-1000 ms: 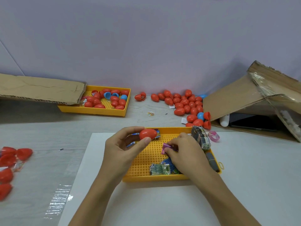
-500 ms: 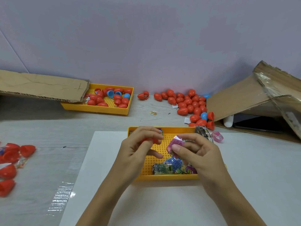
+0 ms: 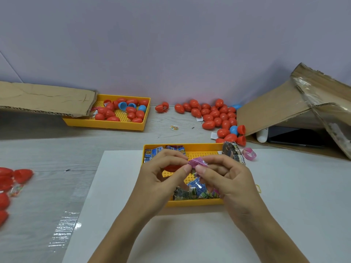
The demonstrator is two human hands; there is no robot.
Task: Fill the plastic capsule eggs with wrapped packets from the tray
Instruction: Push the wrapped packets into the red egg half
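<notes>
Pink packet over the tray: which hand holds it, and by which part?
Both hands pinch the pink packet: left hand at its left end, right hand at its right. A red capsule egg sits in the left palm.

A pink wrapped packet [image 3: 197, 161] is pinched between both hands above the yellow tray [image 3: 193, 203]. A red capsule egg [image 3: 171, 168] sits curled inside the left hand [image 3: 161, 179]. More packets [image 3: 193, 192] lie along the tray's near edge.

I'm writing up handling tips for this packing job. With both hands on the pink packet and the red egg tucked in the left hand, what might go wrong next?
The red capsule egg sits half hidden under the left hand, whose fingertips also pinch the pink packet; it may slip into the yellow tray. The right hand grips the packet's other end, so the wrapper might tear.
</notes>
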